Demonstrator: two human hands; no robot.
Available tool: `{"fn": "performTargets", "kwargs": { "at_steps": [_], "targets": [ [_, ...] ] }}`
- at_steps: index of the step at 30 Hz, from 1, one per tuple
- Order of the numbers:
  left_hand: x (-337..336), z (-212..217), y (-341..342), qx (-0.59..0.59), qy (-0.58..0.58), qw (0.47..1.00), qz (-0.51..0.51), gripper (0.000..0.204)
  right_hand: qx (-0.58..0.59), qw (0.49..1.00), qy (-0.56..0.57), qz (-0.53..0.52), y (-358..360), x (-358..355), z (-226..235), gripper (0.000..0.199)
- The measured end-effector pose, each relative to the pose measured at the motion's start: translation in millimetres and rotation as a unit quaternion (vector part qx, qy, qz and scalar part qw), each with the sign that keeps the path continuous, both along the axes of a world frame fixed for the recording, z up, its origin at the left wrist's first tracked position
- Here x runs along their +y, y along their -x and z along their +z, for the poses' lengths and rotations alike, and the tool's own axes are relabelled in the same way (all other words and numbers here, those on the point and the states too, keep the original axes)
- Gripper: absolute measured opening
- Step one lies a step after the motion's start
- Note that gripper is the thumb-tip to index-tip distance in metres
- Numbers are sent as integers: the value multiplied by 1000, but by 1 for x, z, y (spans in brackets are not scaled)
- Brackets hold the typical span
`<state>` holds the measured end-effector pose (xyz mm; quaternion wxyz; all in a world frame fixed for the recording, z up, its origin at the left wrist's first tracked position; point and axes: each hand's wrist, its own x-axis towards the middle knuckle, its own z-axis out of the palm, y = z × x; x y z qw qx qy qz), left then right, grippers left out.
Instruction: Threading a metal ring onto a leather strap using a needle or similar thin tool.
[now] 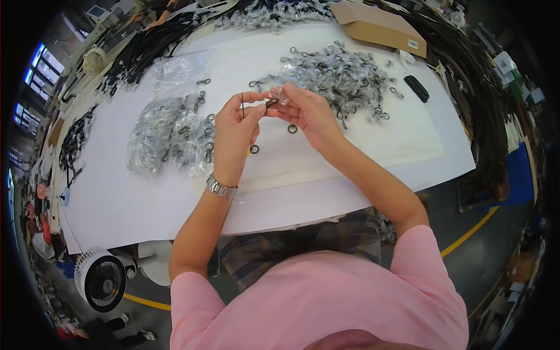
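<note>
Over the middle of the white table, my two hands meet at a small dark metal clasp with clear plastic wrapping. My left hand pinches the clasp, and a thin dark strip or pin stands up by its fingers. My right hand closes its fingertips on the wrapping; they partly hide the clasp. Just beyond lies a pile of plastic-wrapped dark metal clasps. A loose dark ring rests below my right fingers, and another ring sits beside my left wrist.
A clear plastic bag and more wrapped clasps lie left of my hands. An open cardboard box and a black case stand far right. Dark straps line the table's edges. A fan is at lower left.
</note>
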<state>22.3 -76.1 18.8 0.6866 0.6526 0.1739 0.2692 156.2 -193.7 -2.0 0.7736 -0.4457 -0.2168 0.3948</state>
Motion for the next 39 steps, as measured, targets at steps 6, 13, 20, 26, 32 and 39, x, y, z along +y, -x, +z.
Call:
{"fn": "performTargets", "kwargs": {
  "at_steps": [6,13,20,26,32,39],
  "targets": [
    [0,-4,-1,-20,13,1000,17,27,-18,1000,24,-2,8,4,-4,34],
    [-7,-9,-3,-12,4,1000,2,34,-36,999,-12,24,15,4,-3,34],
    [-3,-8,-3,-8,10,999,-48,35,-45,996,-18,72,2,7,-22,32],
    [22,-4,4,-30,38,998,-37,33,-16,999,-3,34,10,5,0,29],
    [24,4,4,47,-5,994,-95,27,-51,985,26,165,0,1,-2,31],
    [23,-1,4,42,-18,996,-81,21,15,979,73,189,-5,1,-9,29]
  ]
}}
